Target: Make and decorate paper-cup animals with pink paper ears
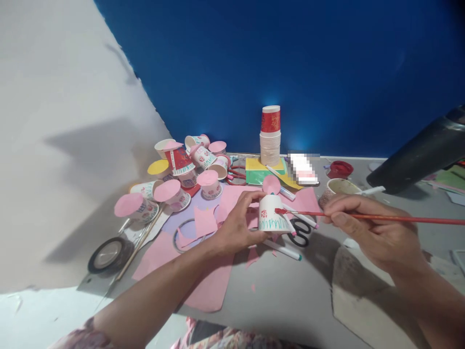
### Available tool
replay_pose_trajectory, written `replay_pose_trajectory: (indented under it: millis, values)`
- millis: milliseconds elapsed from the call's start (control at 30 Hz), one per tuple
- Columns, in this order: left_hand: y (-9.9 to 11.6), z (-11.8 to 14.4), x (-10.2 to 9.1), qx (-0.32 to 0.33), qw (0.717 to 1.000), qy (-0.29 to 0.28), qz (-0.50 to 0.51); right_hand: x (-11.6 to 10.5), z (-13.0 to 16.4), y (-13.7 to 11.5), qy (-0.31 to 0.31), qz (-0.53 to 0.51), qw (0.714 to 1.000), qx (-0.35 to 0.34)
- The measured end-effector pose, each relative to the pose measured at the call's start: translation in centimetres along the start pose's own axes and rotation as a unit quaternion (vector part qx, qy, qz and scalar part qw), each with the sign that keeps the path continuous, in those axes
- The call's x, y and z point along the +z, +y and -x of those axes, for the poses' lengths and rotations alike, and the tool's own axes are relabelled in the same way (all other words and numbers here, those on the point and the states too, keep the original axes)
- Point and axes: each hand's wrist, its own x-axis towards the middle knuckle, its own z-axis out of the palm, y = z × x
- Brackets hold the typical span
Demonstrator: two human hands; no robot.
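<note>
From the head camera, we saw the left hand (238,225) wrapped around a small white paper cup (271,214), its fingers (250,198) clenched over the top and side, holding it upside down just above the counter (290,295). The cup bore a red mark and green strokes near its rim. The right hand (374,230) pinched a long red paintbrush (381,217) between thumb and fingers, the handle running off to the right and the red tip touching the cup's side.

Beneath the cup lay black scissors (301,232) and several marker pens (286,251), resting on sheets of pink paper (210,286). To the left sat a heap of decorated cups (181,169) with pink discs on their mouths, and a roll of tape (109,254) near the counter's edge. A stack of cups (271,135) stood upright against the blue wall (290,58). Beside it lay yellow and green paper (256,170). A red pot (340,169) and a stained cup (336,188) sat behind the right hand.
</note>
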Motion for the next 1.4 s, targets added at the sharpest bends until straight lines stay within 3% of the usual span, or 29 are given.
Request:
replay_pose_trajectory:
  millis: [267,533,800,967,1100,1267,1400]
  values:
    - [-0.01,-0.05,0.06,-0.004,0.999,0.001,0.032,-0.13,0.12,-0.51,-0.005,-0.001,1.000,0.008]
    - [-0.21,-0.05,-0.03,0.019,0.998,-0.010,-0.055,0.18,-0.21,-0.49,-0.025,0.003,0.999,-0.031]
    - [-0.49,0.13,-0.05,0.024,0.997,-0.018,-0.066,0.05,-0.13,-0.46,-0.036,0.014,0.999,-0.032]
    - [-0.40,0.13,0.06,0.018,0.998,-0.017,-0.060,0.12,-0.15,-0.50,-0.004,0.007,1.000,-0.027]
    - [-0.59,0.10,0.06,0.027,0.997,-0.018,-0.066,0.12,-0.13,-0.43,-0.024,0.030,0.999,-0.028]
    - [-0.67,0.10,0.04,0.025,0.998,-0.018,-0.060,0.01,-0.15,-0.31,0.012,0.019,0.999,-0.035]
    - [-0.52,0.09,0.11,0.020,0.998,-0.018,-0.052,0.05,-0.36,-0.41,-0.011,0.015,0.999,-0.042]
